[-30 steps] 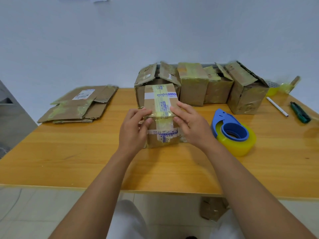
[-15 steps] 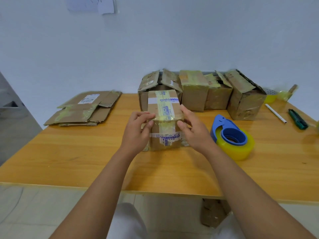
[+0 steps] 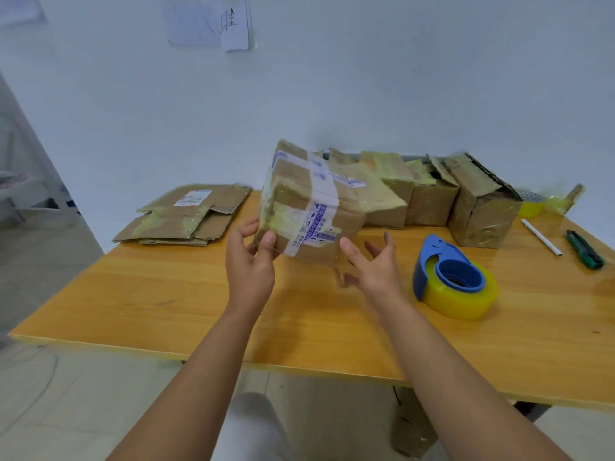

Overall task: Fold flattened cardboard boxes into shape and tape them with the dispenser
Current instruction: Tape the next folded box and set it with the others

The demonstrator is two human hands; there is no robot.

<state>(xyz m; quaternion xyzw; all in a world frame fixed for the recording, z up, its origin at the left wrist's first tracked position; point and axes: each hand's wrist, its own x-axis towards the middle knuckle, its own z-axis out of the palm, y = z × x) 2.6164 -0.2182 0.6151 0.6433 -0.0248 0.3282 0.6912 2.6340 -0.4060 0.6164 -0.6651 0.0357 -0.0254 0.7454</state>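
Lifted off the surface (image 3: 166,294) since before, taped box (image 3: 309,207) now tilts, blurred. Left hand (image 3: 249,261) grip holds its corner; right hand (image 3: 376,264) spread wide beneath, fingertips indistinct.

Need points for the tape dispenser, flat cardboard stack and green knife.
tape dispenser (image 3: 447,266): head view, blue body.
flat cardboard stack (image 3: 186,217): head view, top sheet.
green knife (image 3: 585,249): head view, mid handle.
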